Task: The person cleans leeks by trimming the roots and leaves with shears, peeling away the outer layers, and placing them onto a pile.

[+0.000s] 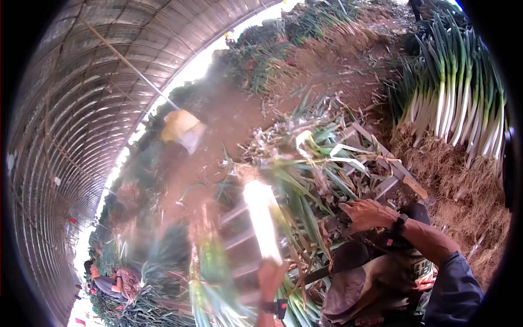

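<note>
My left hand (271, 278) is closed round a long green onion (261, 218). Its white stalk is glaringly bright, with the root end pointing up and away from me. My right hand (370, 213) is apart from that stalk, with fingers stretched out over the leaf litter and apparently nothing in them. Under and between my hands spreads a heap of stripped onion leaves (310, 188). Beside my left hand lies a blurred bunch of green onions (212, 261).
Upright green onions with roots (452, 98) are packed at the right. Wooden slats (395, 169) lie near my right hand. A pale yellow-white object (184, 131) is at upper left. Another person (111, 283) sits among onions at lower left, beneath an arched roof (71, 109).
</note>
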Available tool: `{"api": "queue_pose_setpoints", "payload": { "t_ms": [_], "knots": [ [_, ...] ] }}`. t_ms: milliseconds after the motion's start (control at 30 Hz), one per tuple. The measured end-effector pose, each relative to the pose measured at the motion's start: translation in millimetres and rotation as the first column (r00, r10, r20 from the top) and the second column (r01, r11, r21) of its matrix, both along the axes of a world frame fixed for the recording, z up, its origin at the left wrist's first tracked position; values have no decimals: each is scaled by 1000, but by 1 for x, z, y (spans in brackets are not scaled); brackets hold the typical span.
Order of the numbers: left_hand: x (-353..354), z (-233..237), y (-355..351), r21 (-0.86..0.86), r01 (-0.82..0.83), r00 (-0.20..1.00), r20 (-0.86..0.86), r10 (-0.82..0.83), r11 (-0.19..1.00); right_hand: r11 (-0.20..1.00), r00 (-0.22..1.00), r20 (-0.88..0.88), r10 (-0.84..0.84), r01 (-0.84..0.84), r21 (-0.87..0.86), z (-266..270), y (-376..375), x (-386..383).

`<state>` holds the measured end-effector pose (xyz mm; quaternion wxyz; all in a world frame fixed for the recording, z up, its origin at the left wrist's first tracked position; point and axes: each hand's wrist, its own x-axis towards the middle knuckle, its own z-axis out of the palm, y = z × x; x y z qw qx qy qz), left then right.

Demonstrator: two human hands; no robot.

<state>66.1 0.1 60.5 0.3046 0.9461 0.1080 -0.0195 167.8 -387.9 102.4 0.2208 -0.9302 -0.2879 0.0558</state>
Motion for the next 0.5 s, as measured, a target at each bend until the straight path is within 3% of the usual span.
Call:
{"api": "queue_pose_setpoints", "payload": {
  "t_ms": [33,67,100,167,233,300,333,400,500],
  "knots": [
    [-5,20,-2,-48,-26,1000,-14,25,999,993,999,40,7,-11,118,11,4,-1],
    [-15,45,-10,-68,-54,998,23,56,996,985,994,-81,73,-60,161,32,9,1],
    [-19,61,-14,-90,-80,995,59,86,993,978,997,-15,73,-69,195,43,19,2],
    [-22,74,-9,-165,2,996,88,13,986,962,991,115,66,-94,258,62,40,-1],
    [-35,110,-23,-178,54,996,81,-40,982,935,987,136,87,-128,331,79,65,6],
    [-39,122,-31,-106,92,995,44,-88,990,892,997,74,-5,-29,451,99,88,9],
    [-44,130,-40,-111,125,991,67,-118,986,810,992,-101,70,3,586,103,95,14],
    [-55,149,-60,-128,138,990,58,-132,982,617,955,-223,195,58,785,101,104,23],
    [-65,133,-47,-332,159,974,-104,-203,930,394,963,-134,233,32,919,75,116,39]
  ]
}}
